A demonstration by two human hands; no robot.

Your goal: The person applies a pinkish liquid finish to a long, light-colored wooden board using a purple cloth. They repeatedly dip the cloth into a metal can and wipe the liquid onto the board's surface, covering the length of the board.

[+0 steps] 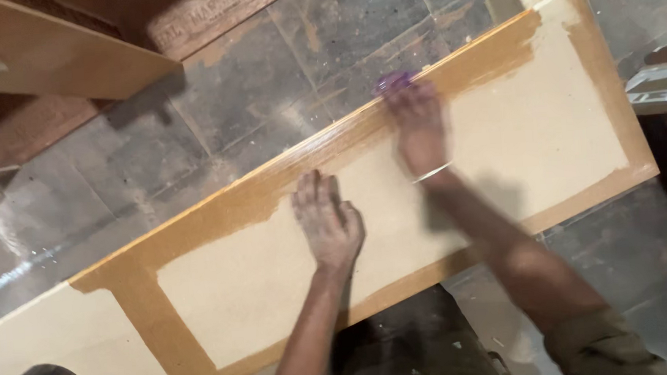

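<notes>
A long pale fibreboard panel (pixel 498 133) lies across the view over a grey tiled floor (pixel 266 69), its long axis running from lower left up to upper right. Glossy amber-brown stain covers its borders and one cross strip — the inner fields are bare and matt. The left hand (pixel 328 222) lies flat on the panel near its middle, fingers straight and together, holding nothing and pressing down on the bare board just below the stained far border. The right hand (pixel 417 118) reaches further up the panel, closed over a small purple pad or cloth (pixel 394 80) at the far stained edge; a thin bangle shows at its wrist. The unstained stretch of that far edge lies up and to the right — the right hand is the nearer. Brown wooden boards (pixel 53 57) rest at upper left.
</notes>
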